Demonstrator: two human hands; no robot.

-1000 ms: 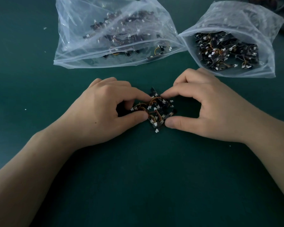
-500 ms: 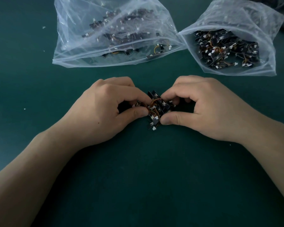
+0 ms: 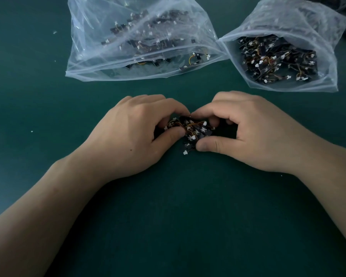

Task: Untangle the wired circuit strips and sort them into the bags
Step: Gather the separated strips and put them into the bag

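Dim, flat, cool light w/ a blue-green cast; no hard highlights anywhere. Source seems ahead & above: soft-edged shadows fall toward the viewer, darkest on the green mat (image 3: 168, 226) between the forearms (image 3: 48, 206). Pale milky sheen on the left bag (image 3: 100, 56) & right bag (image 3: 308, 23) veils the contents, esp. in the upper folds. Overall soft focus; fine detail in the strip cluster (image 3: 190, 130) is smeared. Wide-angle stretch toward the lower corners; top-right corner goes near-black.

The left hand (image 3: 132, 132) and right hand (image 3: 248, 134) have closed together, bunching the circuit strips (image 3: 195, 130) tighter.
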